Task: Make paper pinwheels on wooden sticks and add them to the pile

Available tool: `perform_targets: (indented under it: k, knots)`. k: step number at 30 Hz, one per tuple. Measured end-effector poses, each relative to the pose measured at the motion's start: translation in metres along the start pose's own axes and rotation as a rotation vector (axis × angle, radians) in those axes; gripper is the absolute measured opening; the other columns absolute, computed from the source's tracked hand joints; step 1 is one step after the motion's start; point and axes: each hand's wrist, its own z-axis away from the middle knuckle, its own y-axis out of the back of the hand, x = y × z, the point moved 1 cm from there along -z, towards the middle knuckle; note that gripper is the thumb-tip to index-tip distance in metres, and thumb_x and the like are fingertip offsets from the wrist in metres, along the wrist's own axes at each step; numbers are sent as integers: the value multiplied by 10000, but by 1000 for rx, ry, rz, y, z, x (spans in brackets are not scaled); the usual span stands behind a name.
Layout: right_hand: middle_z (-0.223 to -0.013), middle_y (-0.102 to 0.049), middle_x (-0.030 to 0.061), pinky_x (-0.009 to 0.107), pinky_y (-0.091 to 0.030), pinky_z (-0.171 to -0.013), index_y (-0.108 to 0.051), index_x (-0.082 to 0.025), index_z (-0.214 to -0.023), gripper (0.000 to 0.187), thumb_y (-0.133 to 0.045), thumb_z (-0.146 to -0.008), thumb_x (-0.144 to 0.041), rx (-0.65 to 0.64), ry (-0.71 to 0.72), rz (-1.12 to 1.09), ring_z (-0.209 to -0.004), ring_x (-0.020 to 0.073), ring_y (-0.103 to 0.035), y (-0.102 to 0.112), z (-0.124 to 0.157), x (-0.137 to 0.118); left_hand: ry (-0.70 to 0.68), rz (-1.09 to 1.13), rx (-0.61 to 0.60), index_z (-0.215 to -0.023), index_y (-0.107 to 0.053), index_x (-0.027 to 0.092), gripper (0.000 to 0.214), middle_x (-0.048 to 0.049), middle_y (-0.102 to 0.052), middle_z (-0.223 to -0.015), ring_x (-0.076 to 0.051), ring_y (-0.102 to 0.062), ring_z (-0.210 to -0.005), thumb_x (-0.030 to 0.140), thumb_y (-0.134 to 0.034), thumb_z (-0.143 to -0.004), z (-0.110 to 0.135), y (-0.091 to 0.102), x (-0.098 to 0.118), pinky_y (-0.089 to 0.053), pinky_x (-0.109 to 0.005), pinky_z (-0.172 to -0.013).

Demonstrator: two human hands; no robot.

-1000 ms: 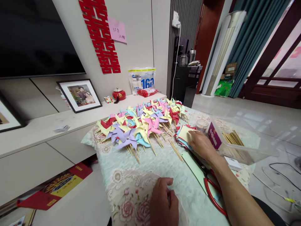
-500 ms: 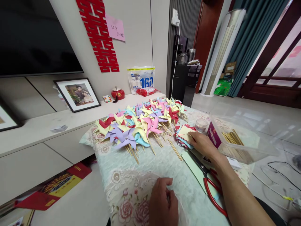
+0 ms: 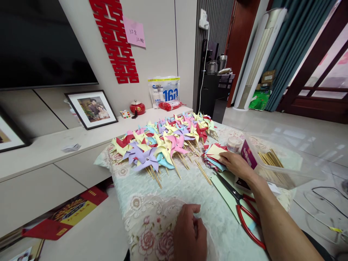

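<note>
My right hand [image 3: 235, 163] reaches to a stack of cut coloured paper squares [image 3: 213, 154], its fingers closed at the edge of the cream top sheet; the thumb is mostly hidden. My left hand [image 3: 190, 232] rests near the table's front, half curled, with a gap between thumb and forefinger and nothing visible in it. Red-handled scissors [image 3: 240, 200] lie beneath my right forearm, over pale green paper [image 3: 225, 197]. Many paper pinwheels [image 3: 146, 159] on wooden sticks cover the table's far left. Several loose sticks [image 3: 203, 173] lie left of the stack.
A clear plastic box [image 3: 288, 174] holding wooden sticks [image 3: 272, 161] stands at the right. Beside it is a small round clear container [image 3: 233, 144]. The floral tablecloth [image 3: 152, 203] covers the table. Behind is a white cabinet [image 3: 67, 159] with a framed photo [image 3: 92, 108]. Cables [image 3: 318, 214] lie on the floor.
The view has shifted slightly. My right hand stays at the paper stack, its fingers a little lower on the top sheet. My left hand has hardly moved.
</note>
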Motion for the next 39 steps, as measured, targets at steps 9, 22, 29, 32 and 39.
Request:
perform_targets:
  k: [9,22,29,32,39]
  knots:
    - [-915,-747,89,255,-405,-711,-721,-186,-1003,214,-527,-970,-271,-12,5,-21,-849,217,-658,2,-1,1,27,3,-8,-902,-669,213,191,-2,-579,-646,-183,-556,-568,186,-527,-777,0,1,4,-431,-283,-562]
    - [-990,-760,99,275,-437,-756,-726,-171,-1030,311,-449,-1018,-310,-17,47,-9,-879,222,-683,7,0,3,0,-21,13,-922,-649,206,215,-47,-628,-762,-230,-625,-733,172,-492,-779,2,-9,-6,-453,-334,-673]
    - [-967,-752,121,275,-389,-702,-680,-171,-1070,292,-406,-1025,-260,17,53,89,-883,241,-685,6,-3,6,-7,-20,20,-911,-654,210,215,-35,-611,-738,-225,-619,-715,170,-485,-785,1,-8,-5,-453,-332,-676]
    - [-906,-751,143,288,-349,-649,-675,-153,-1056,276,-414,-1006,-227,28,39,147,-823,264,-692,5,-6,4,-13,-25,10,-916,-652,202,220,-46,-623,-765,-225,-621,-716,169,-472,-793,1,-8,-5,-457,-344,-695]
    - [-960,-766,159,286,-374,-679,-716,-160,-1079,280,-475,-938,-158,42,13,193,-892,280,-701,7,-13,2,7,-14,9,-920,-646,205,211,-55,-641,-782,-231,-627,-737,170,-487,-786,2,-9,-6,-457,-337,-677]
